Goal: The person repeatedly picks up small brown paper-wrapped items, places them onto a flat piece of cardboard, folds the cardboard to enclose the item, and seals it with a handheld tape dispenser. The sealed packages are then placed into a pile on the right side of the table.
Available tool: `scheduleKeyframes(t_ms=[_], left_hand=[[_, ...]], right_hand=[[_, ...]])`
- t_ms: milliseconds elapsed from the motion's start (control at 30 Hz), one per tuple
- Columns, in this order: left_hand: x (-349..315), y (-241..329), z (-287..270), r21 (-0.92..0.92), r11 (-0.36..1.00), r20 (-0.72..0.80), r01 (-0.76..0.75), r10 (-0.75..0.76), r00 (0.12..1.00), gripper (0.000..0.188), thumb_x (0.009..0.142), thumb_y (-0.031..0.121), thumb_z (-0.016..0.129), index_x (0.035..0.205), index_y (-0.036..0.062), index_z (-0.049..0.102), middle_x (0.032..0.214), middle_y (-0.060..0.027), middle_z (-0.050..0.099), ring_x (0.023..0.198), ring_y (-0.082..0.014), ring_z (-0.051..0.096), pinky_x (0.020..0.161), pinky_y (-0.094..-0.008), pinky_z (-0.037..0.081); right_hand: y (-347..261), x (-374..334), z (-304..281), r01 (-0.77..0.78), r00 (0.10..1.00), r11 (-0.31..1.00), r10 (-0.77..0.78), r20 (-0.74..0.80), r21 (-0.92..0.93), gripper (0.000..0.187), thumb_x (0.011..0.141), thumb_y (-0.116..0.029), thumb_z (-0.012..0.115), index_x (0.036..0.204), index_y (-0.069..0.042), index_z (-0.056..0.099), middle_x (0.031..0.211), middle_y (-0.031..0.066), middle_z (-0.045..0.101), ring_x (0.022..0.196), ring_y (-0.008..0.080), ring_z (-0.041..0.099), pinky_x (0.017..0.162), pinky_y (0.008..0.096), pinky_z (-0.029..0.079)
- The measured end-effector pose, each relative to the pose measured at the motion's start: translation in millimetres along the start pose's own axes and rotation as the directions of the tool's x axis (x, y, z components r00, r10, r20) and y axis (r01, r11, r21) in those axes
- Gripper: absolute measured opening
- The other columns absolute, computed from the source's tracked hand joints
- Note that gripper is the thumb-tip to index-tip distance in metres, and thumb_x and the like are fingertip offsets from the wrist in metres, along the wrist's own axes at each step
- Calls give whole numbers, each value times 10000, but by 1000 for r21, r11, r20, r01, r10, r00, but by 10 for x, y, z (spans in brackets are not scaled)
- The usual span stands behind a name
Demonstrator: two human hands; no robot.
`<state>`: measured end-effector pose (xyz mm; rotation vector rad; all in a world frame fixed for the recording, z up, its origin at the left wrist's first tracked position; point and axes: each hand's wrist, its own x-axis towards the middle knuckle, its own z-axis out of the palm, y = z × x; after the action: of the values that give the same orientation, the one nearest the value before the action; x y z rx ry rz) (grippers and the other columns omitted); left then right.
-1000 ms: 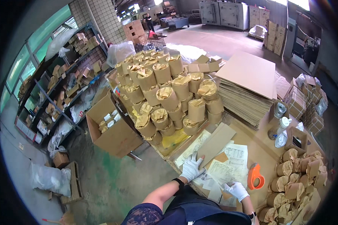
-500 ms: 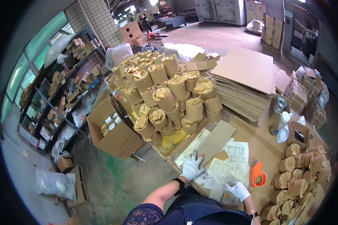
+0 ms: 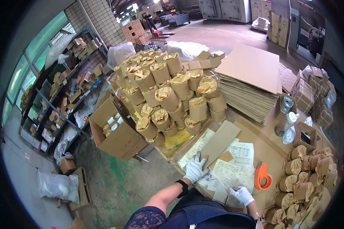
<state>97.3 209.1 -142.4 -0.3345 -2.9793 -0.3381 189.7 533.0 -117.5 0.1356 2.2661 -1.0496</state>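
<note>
Spreading beneath the papers, the desk (image 3: 271,152) is crowded at far left by a pile of paper-wrapped bundles (image 3: 166,98), stood mostly upright, seemingly for stable tiers. Cardboard sheets (image 3: 252,70) are stacked flat at far right, probably to save room. Printed papers (image 3: 242,154) are overlapped nearer, partly covered by a cardboard strip (image 3: 221,141). On its near end the left hand (image 3: 195,170) is laid, perhaps to steady it; whether it is gripped cannot be told. At the papers' near edge the right hand (image 3: 241,195) is half curled, its grasp unclear. An orange tape dispenser (image 3: 260,171) is placed just right, apparently within reach.
</note>
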Motion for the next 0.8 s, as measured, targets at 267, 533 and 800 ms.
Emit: scheduleKeyframes(t_ms=[267,533,800], left_hand=[[3,-2,-6,17,1000,-13,-2,2,1000,758,845,555,741,1521,273,547,1548,-285,424,1322,-486,509,1074,-582,469],[45,7,-5,11,1000,-23,-14,14,1000,763,833,554,750,1513,270,551,1525,-277,425,1298,-482,520,1063,-576,473],[9,-6,6,8,1000,-33,-11,11,999,768,824,543,760,1508,261,554,1520,-279,427,1290,-488,523,1067,-578,468]], right_hand=[[246,139,125,15,999,995,-18,31,95,832,891,-713,677,1042,101,755,970,323,747,998,437,742,913,438,564],[555,284,342,33,999,991,-33,-4,133,807,886,-706,692,1047,81,763,950,294,756,959,420,745,902,428,564],[-175,-128,41,22,1000,1000,-22,19,21,676,921,-634,687,1064,19,785,905,227,773,893,359,756,887,416,565]])
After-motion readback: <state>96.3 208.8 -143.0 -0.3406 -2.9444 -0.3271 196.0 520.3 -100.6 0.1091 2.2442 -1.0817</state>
